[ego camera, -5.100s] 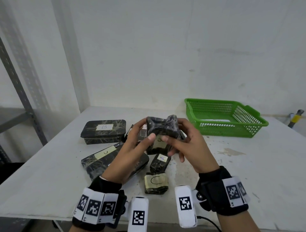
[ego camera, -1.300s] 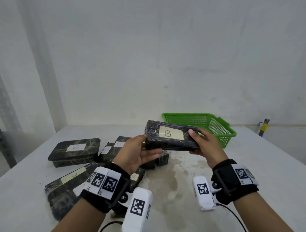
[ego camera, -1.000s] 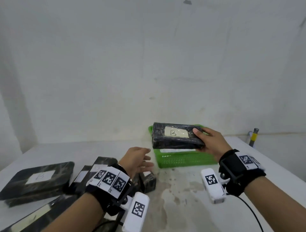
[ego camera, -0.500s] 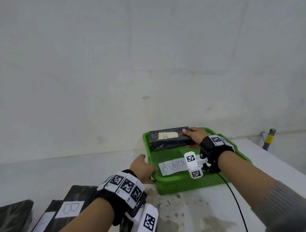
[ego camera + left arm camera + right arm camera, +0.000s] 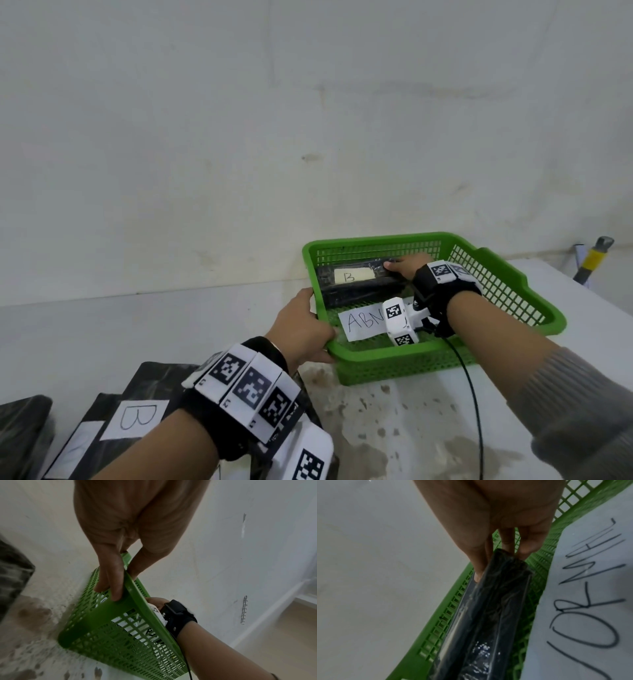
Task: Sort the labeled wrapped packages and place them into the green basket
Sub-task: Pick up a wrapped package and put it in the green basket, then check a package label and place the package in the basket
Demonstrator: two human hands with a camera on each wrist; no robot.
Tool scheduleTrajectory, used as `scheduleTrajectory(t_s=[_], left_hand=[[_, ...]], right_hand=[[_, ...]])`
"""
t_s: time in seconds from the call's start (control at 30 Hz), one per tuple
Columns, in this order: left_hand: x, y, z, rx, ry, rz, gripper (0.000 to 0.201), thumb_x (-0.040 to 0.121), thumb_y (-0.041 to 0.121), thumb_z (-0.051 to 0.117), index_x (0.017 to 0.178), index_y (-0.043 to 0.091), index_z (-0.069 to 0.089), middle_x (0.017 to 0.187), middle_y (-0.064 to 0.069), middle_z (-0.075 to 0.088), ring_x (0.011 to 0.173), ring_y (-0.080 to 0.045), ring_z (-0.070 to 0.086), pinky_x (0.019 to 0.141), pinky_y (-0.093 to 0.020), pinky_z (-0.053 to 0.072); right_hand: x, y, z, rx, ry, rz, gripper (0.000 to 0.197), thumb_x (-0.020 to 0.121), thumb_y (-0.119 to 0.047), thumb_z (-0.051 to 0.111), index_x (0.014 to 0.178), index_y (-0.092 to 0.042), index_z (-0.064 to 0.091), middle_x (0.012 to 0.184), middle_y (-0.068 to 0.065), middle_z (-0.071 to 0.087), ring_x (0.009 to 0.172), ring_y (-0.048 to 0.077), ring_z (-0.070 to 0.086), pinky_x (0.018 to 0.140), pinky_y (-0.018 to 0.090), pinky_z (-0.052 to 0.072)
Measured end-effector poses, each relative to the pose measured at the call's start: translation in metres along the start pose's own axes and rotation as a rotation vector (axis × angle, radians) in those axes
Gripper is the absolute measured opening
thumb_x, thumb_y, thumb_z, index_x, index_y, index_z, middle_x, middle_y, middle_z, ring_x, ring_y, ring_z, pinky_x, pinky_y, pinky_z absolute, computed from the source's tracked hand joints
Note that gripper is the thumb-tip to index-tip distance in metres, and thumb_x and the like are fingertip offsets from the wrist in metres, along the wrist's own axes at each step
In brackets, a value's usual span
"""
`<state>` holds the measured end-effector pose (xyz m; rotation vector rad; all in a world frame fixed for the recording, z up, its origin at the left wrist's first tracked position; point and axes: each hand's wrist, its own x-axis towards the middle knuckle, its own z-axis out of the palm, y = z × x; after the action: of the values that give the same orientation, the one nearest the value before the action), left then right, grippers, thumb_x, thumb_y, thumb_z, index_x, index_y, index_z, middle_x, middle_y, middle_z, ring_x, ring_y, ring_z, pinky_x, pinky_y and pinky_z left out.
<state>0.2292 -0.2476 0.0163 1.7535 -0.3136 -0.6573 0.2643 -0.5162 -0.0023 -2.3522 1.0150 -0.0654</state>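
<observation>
A: What does the package (image 5: 359, 282) look like?

B: A flat black block in shiny, crinkled film, with a pale label on top marked "B". From the right wrist it shows as a long dark slab with glints on the wrap.

A: Where is it?

B: Inside the basket (image 5: 507, 294), along the far wall, left of centre. Whether it rests on the bottom I cannot tell. A white sheet (image 5: 363, 320) with handwriting lies on the basket floor just nearer than it.

A: The right hand (image 5: 406, 267)?

B: It pinches the package's right end, thumb on one face and fingers (image 5: 529, 543) on the other.

A: And the left hand (image 5: 301, 330)?

B: It grips the basket's near-left rim: thumb inside, fingers (image 5: 111, 577) down the outer mesh wall.

A: Anything else?

B: More black packages (image 5: 113, 421) lie on the table (image 5: 102, 335) at near left, one with a white "B" label. The tabletop near the basket is stained.
</observation>
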Motion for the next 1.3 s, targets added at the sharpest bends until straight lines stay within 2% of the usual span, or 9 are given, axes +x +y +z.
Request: scheduleTrajectory(t_s=[0.17,0.3,0.43,0.5,0.6,0.7,0.8,1.07,1.3], left_hand=[[0.000,-0.001,0.001,-0.023,-0.006,0.000,0.050,0.089,-0.013,0.056,0.117,0.025,0.039,0.114,-0.023,0.065,0.099,-0.038,0.069,0.079,-0.054,0.058],[0.002,-0.007,0.000,-0.015,-0.004,0.036,0.051,0.088,-0.012,0.057,0.118,0.025,0.040,0.109,-0.022,0.067,0.096,-0.038,0.070,0.078,-0.056,0.059],[0.002,-0.016,0.002,-0.049,0.006,0.083,0.048,0.089,-0.011,0.055,0.119,0.026,0.042,0.106,-0.021,0.068,0.095,-0.039,0.070,0.076,-0.059,0.058],[0.003,-0.017,0.003,-0.048,0.020,0.096,0.047,0.089,-0.010,0.054,0.118,0.025,0.042,0.107,-0.023,0.068,0.096,-0.041,0.069,0.076,-0.059,0.058],[-0.001,-0.018,0.005,-0.041,0.050,0.113,0.042,0.091,-0.008,0.054,0.117,0.023,0.042,0.108,-0.020,0.066,0.097,-0.040,0.068,0.077,-0.057,0.059],[-0.008,-0.018,0.009,-0.024,0.095,0.130,0.039,0.094,-0.004,0.054,0.126,0.016,0.044,0.101,-0.011,0.062,0.098,-0.038,0.067,0.078,-0.050,0.060],[-0.014,-0.018,0.012,0.044,0.152,0.164,0.045,0.094,0.000,0.056,0.137,0.009,0.044,0.093,-0.009,0.060,0.095,-0.036,0.068,0.079,-0.051,0.059],[-0.045,-0.014,-0.006,-0.071,0.265,0.146,0.034,0.096,0.007,0.058,0.129,0.003,0.049,0.086,-0.005,0.054,0.071,-0.020,0.062,0.073,-0.038,0.061],[-0.122,-0.033,-0.049,-0.045,0.390,0.275,0.014,0.093,-0.004,0.051,0.103,0.001,0.060,0.085,-0.015,0.059,0.077,-0.032,0.068,0.073,-0.047,0.061]], right_hand=[[0.020,0.015,0.010,0.299,0.007,0.015,0.046,0.086,-0.020,0.073,0.126,-0.001,0.061,0.132,0.018,0.061,0.119,0.033,0.060,0.094,0.038,0.051],[0.024,0.019,0.011,0.297,-0.017,0.037,0.042,0.082,-0.011,0.075,0.120,0.003,0.062,0.120,0.017,0.064,0.095,0.025,0.064,0.069,0.026,0.060],[0.020,0.012,0.007,0.107,-0.002,0.078,0.019,0.083,-0.023,0.077,0.085,-0.004,0.072,0.094,0.012,0.075,0.080,0.025,0.073,0.078,0.042,0.061],[0.011,0.009,0.000,0.109,-0.062,0.063,0.015,0.086,-0.018,0.073,0.094,-0.005,0.071,0.107,0.014,0.071,0.082,0.026,0.069,0.068,0.033,0.062],[-0.011,0.006,-0.021,0.237,-0.082,0.027,0.045,0.087,-0.014,0.070,0.128,-0.001,0.057,0.128,0.017,0.060,0.085,0.023,0.059,0.047,0.023,0.055],[-0.039,-0.007,-0.040,0.323,-0.034,0.004,0.040,0.090,-0.014,0.067,0.127,-0.001,0.058,0.121,0.016,0.062,0.076,0.018,0.060,0.051,0.022,0.055],[-0.071,-0.019,-0.048,0.445,0.023,0.035,0.029,0.091,-0.012,0.067,0.116,0.003,0.065,0.100,0.014,0.067,0.080,0.027,0.066,0.075,0.037,0.059],[-0.160,-0.037,-0.047,0.578,-0.101,-0.045,0.017,0.095,-0.014,0.062,0.109,-0.005,0.063,0.092,0.011,0.068,0.067,0.018,0.061,0.057,0.025,0.050],[-0.253,-0.044,-0.026,0.605,-0.245,-0.160,0.004,0.095,-0.011,0.062,0.093,-0.008,0.061,0.080,0.009,0.064,0.060,0.016,0.056,0.048,0.020,0.046]])
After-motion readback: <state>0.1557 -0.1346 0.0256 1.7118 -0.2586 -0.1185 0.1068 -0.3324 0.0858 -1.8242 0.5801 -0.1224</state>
